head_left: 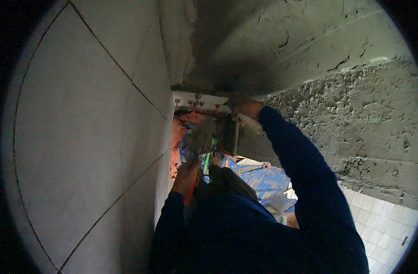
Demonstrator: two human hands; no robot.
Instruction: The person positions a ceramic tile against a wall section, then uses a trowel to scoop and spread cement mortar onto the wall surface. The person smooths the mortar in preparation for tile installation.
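My left hand (187,175) is closed round the orange handle of a trowel (202,137). Its broad flat blade, grey with mortar, points away from me over the floor. Farther off and to the right, my right hand (250,109) is raised against the foot of the rough cement wall (263,50). In it is a tool with a pale handle (250,123); its dark working end is blurred and mostly hidden beside the wall. Just left of that hand, a pale tile edge (186,97) carries several small clips (198,101).
Large grey tiles (90,132) cover the wall close on my left. Rough mortar (355,114) coats the wall on the right. Blue sheeting (263,180) and orange sheeting (177,134) lie below around my bare foot (215,159). Small white tiles (378,219) show at lower right.
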